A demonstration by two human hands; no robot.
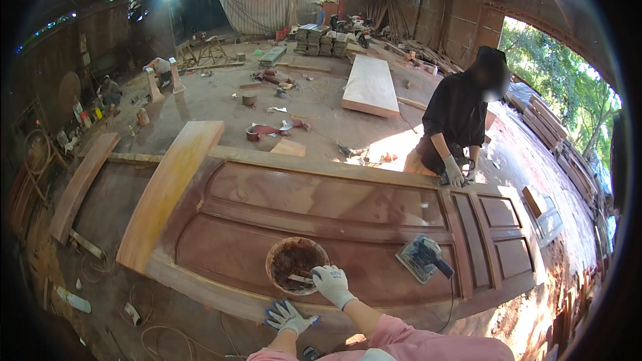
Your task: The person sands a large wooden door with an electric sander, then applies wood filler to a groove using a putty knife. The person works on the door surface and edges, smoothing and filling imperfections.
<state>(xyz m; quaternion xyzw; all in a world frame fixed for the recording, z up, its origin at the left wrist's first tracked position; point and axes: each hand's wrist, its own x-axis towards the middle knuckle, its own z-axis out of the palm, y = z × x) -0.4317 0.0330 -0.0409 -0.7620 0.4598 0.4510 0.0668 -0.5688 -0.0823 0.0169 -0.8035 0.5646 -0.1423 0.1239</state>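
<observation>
My right hand (332, 285), in a white glove, is closed at the right rim of a round bowl (269, 269) of brown, paste-like stuff. From its fingers a pale, flat blade (302, 279), looking like a putty knife, reaches into the bowl. My left hand (291, 318), gloved in white with blue fingertips, is spread wide at the near edge of the door, below the bowl, and holds nothing. Beneath the bowl lies a large reddish-brown panelled wooden door (234, 244). A power sander (425, 259) rests on the door, right of my right hand.
A co-worker (461, 113) in dark clothes and gloves works at the door's far right. A yellowish board (170, 190) lies across its left end. Cables (170, 329) and a bottle (73, 299) are on the floor at left. A pale slab (371, 85) stands farther back.
</observation>
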